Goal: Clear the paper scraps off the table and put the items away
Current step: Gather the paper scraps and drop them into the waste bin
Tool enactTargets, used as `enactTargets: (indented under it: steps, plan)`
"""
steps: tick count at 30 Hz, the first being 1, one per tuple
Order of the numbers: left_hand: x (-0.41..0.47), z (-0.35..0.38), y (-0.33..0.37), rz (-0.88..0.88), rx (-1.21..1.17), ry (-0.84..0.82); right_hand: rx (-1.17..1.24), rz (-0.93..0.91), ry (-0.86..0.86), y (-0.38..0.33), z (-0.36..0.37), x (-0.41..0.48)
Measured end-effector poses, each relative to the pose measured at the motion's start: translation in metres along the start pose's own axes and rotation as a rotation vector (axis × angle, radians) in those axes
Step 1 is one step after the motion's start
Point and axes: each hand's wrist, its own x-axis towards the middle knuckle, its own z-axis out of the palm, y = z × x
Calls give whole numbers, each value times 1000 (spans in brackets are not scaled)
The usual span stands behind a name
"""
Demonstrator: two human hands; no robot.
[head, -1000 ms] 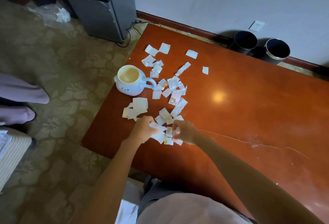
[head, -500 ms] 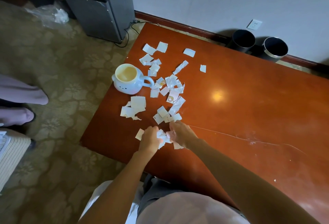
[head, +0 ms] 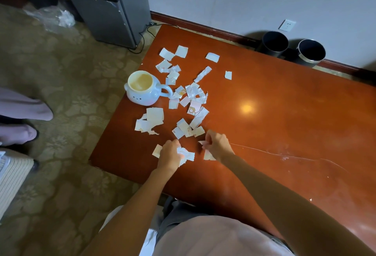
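Observation:
Several torn white paper scraps (head: pixel 191 101) lie scattered over the left half of the red-brown table (head: pixel 284 117). A pale blue mug (head: pixel 142 88) with a handle stands near the table's left edge. My left hand (head: pixel 171 153) grips a bunch of scraps (head: pixel 186 155) at the near end of the scatter. My right hand (head: pixel 216 143) is a short way to its right and pinches a small scrap (head: pixel 202 143); another scrap (head: pixel 208 156) lies under its wrist.
Two dark round bins (head: pixel 274 43) (head: pixel 311 51) stand by the wall behind the table. A grey cabinet (head: pixel 109 9) with cables stands at the far left. A person's feet (head: pixel 24 111) are on the patterned carpet to the left.
Both hands drew scraps together toward the near edge; now they have parted, the left keeping a gathered bunch, the right shifted right and up with one small piece.

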Motion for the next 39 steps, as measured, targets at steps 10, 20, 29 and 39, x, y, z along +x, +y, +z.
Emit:
enactTargets:
  steps: [10, 20, 29, 39]
  plan:
    - [1, -25, -18, -101, -156, 83, 8, -49, -203, -15, 13, -5]
    - [-3, -26, -37, -214, -167, 85, -14, 42, -178, -28, 23, -4]
    - [-1, -23, -36, -209, -143, 73, 231, -22, -9, -35, 32, -2]
    - [-3, -15, -29, -175, -163, 65, 68, -71, -36, -19, 34, -10]
